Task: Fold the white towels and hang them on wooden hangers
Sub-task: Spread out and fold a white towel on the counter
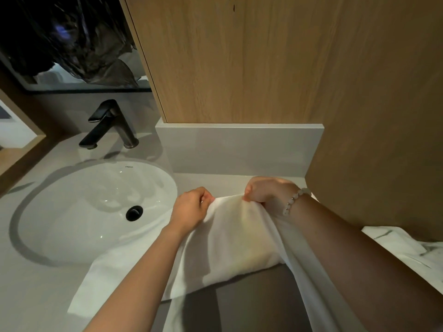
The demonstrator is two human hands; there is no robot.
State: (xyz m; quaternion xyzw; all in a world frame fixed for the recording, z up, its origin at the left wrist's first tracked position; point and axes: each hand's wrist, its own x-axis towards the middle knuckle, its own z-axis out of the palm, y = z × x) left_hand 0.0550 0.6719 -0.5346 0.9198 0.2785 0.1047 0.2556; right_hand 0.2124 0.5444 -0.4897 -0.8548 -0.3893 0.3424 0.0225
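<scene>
Two hands at frame centre, white towel (230,236) edge pinched by left hand (190,208) and right hand (269,190), white sink (96,209) at left.

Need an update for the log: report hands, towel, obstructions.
Both holding: left hand, right hand on towel top edge. Towel half lifted off counter. Only the sink close left, nothing blocking.

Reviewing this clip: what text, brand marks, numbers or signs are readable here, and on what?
Brand mark on the back rim of the white basin: small dark print, too blurred to read.
Black faucet, white towel, wooden panel: no text visible.
</scene>
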